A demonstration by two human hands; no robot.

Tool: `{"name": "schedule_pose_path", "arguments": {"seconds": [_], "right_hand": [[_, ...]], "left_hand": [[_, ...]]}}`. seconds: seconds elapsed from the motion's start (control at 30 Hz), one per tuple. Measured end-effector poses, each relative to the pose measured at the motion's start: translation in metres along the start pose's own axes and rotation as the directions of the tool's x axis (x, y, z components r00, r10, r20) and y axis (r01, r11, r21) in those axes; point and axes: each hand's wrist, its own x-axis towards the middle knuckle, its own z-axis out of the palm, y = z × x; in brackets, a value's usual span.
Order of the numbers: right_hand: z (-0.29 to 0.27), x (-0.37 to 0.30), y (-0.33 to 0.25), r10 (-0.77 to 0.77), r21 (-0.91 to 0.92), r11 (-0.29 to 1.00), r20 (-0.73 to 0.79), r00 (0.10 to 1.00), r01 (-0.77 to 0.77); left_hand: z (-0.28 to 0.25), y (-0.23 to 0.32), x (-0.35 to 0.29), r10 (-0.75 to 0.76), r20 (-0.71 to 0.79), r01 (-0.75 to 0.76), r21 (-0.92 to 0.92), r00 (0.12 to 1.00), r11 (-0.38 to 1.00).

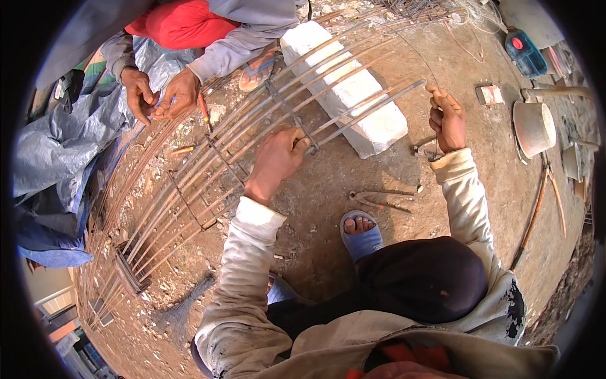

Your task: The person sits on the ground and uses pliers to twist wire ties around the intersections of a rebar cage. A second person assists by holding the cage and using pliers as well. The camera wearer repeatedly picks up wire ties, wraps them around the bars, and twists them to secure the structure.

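My left hand (278,161) is closed on the corner of a square steel stirrup (307,134), where it meets a long reinforcing bar (369,112). Several such bars run side by side through the stirrups, forming a cage. My right hand (447,119) is raised off to the right, beyond the bar ends, its fingers pinched around a thin tie wire (424,55) that arcs up and away. Part of a metal tool (427,150) shows by my right wrist; whether the hand touches it I cannot tell. A rusty pair of pincers (381,199) lies on the ground between my arms.
A white stone block (344,91) props the bars. Opposite, a co-worker's hands (161,98) meet near a red-handled tool (203,108). A stack of stirrups (129,270) sits at the cage's far left end. Rightward are a pan (534,128), long-handled cutters (541,205) and a blue-green container (525,54).
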Motion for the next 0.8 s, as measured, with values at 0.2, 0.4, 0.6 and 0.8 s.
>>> {"name": "schedule_pose_path", "arguments": {"seconds": [0.2, 0.4, 0.6, 0.8], "right_hand": [[0.01, -0.015, -0.011, -0.103, 0.044, 0.994, -0.007, 0.995, 0.104], [0.036, -0.066, -0.015, -0.241, 0.013, 0.97, 0.045, 0.969, 0.241], [0.023, -0.148, 0.055, -0.173, -0.376, 0.789, 0.623, 0.763, 0.486], [0.062, -0.119, 0.004, -0.122, -0.032, 0.99, 0.314, 0.942, 0.139]], "left_hand": [[-0.013, 0.001, 0.002, -0.029, 0.083, 0.034, -0.059, 0.996, 0.998], [-0.007, 0.064, 0.004, 0.089, -0.386, -0.189, -0.23, 0.918, 0.955], [0.023, 0.127, 0.004, -0.124, -0.06, 0.022, -0.82, 0.99, 0.571], [0.081, 0.128, -0.012, -0.017, -0.187, -0.114, -0.663, 0.982, 0.74]]}}
